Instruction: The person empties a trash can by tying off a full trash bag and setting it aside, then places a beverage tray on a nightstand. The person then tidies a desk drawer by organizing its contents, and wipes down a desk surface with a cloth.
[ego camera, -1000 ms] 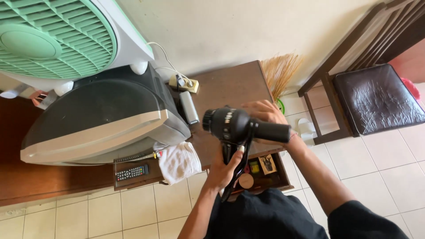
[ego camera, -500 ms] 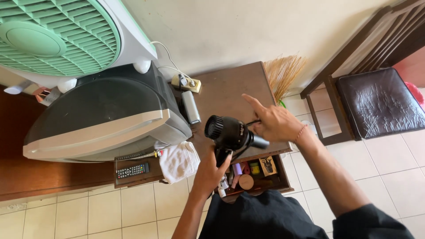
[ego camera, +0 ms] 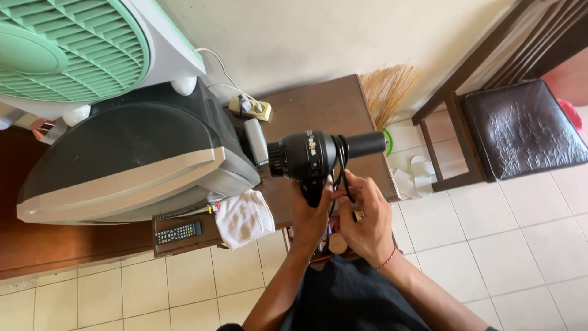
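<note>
Two hands on one black hair dryer [ego camera: 315, 156] above the wooden table [ego camera: 318, 110] | left hand [ego camera: 311, 211] fingers wrapped round its handle | right hand [ego camera: 366, 214] fingers pinching its black cord [ego camera: 343, 171] | grey television [ego camera: 128, 153] beside

Brown wooden table [ego camera: 318, 110] stood against the cream wall. On it sat a grey TV [ego camera: 128, 159], filling the left part of the top. Beside the TV, toward the wall, lay a power strip [ego camera: 250, 108] with white cords running up from it. A white cloth [ego camera: 245, 217] hung off the front edge, just beside the TV's corner. Left of the cloth, a lower shelf [ego camera: 184, 242] carried a black remote [ego camera: 179, 233]. Pale tiled floor [ego camera: 508, 239] carried the table, a dark chair [ego camera: 520, 129] well to the right, a straw broom [ego camera: 387, 92] and white slippers [ego camera: 411, 178] in between.
</note>
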